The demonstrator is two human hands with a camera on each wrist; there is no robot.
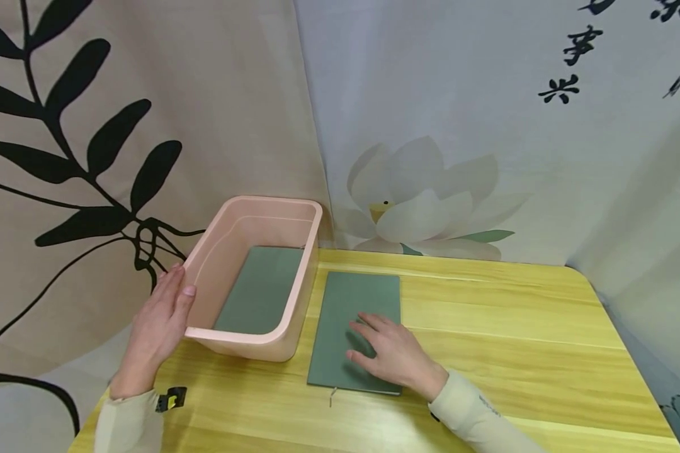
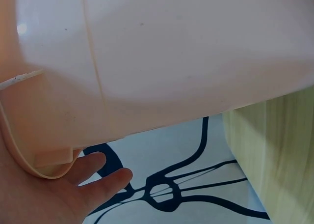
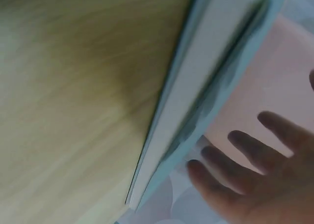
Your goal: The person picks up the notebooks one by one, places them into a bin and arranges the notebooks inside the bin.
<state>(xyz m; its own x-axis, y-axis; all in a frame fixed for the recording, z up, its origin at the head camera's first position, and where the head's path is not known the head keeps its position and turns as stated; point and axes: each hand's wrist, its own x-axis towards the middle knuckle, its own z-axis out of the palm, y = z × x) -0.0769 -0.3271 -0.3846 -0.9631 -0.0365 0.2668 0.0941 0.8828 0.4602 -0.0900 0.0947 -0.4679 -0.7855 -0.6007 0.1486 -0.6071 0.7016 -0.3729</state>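
Note:
My left hand (image 1: 157, 321) touches the left side of a pink plastic bin (image 1: 303, 296), its fingers extended along the rim. Close up in the left wrist view, the bin's rim (image 2: 46, 172) lies against this hand, with fingertips past its edge. Inside the bin, a flat green notebook (image 1: 263, 289) covers much of the bottom. A second green notebook (image 1: 340, 358) lies closed on the table right of the bin. Over it hovers my right hand (image 1: 391, 352), fingers spread and holding nothing. The right wrist view shows this notebook's white page edges (image 3: 186, 81) beside the fingers.
Both notebooks and the bin are on or over a yellow wood-grain table (image 1: 515, 333). A thin ribbon (image 1: 332, 396) sticks out from the near edge of the right notebook. Behind hangs a printed curtain (image 1: 249, 113) with dark leaves and a lotus.

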